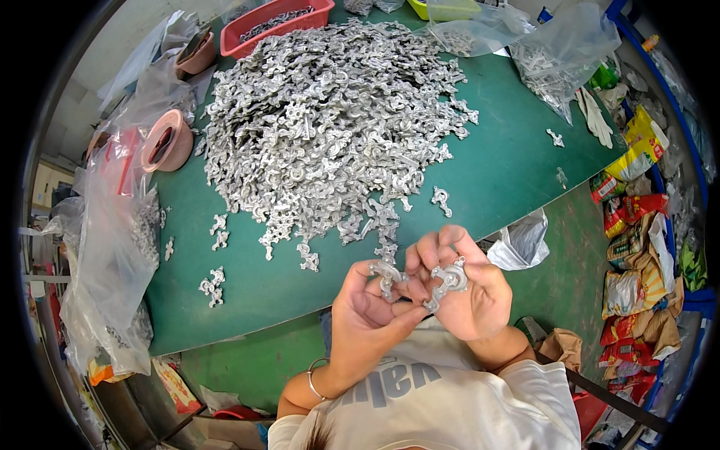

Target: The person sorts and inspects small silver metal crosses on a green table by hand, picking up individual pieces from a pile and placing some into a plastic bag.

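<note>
Just off the table's near edge, my two hands meet in front of my shirt. My left hand (375, 307) is closed round a small silver-grey cast metal part (388, 279). In my right hand (472, 300) lies a similar metal part (450, 277), with a rounded body and small lugs; the fingers curl around it. The hands touch or nearly touch at the fingertips. Beyond them a big heap of the same metal parts (322, 127) covers the middle of the green table (510, 172). A few loose pieces (441, 199) lie near the heap's edge.
A red basket (262, 22) of parts stands behind the heap. To the left are a pink basket (166, 142) and plastic bags (112, 262). Back right lie a clear bag of parts (562, 60) and white gloves (594, 116). Colourful sacks (634, 292) line the right side.
</note>
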Action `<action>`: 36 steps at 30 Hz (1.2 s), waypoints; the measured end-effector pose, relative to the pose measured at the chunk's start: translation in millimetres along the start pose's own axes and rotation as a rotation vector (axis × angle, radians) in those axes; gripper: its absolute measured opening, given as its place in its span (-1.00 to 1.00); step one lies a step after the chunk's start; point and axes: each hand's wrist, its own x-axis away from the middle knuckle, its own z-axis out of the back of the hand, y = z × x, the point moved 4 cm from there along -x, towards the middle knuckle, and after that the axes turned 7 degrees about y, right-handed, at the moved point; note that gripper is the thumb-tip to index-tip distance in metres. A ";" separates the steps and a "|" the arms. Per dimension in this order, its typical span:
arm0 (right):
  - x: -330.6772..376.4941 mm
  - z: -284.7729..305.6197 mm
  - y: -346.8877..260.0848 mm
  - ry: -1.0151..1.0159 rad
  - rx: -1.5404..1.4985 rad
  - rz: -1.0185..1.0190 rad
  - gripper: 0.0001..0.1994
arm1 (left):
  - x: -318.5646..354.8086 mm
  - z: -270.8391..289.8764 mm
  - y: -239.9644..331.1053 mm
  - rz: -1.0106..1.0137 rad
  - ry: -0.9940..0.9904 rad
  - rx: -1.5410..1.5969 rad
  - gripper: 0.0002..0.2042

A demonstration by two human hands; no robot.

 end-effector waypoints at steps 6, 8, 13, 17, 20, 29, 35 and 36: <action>2.5 9.2 3.2 0.115 0.146 0.031 -0.79 | 1.4 -1.7 6.0 -0.002 -0.014 -0.033 -0.61; 5.2 10.8 5.8 0.170 0.210 0.028 -0.81 | 2.5 0.5 4.4 0.026 -0.008 -0.083 -0.68; 4.3 1.6 18.7 0.503 0.146 -0.040 -0.74 | 1.4 -8.2 11.2 0.069 0.049 -0.108 -0.74; 4.1 4.6 4.8 0.462 0.225 0.080 -0.72 | 3.1 -5.5 11.2 0.159 0.009 -0.063 -0.76; 6.7 3.4 -10.8 0.149 0.518 0.230 -0.65 | 3.2 -2.3 11.7 0.170 0.034 -0.127 -0.76; 15.6 -4.6 -13.6 0.188 0.596 0.158 -0.70 | 4.6 -4.8 20.3 0.190 -0.028 -0.171 -0.77; 18.0 -3.4 -10.9 0.187 0.510 0.114 -0.74 | 6.8 -6.0 22.2 0.226 -0.051 -0.092 -0.75; 18.3 -3.7 -10.7 0.198 0.495 0.107 -0.75 | 6.8 -6.0 22.5 0.224 -0.053 -0.091 -0.75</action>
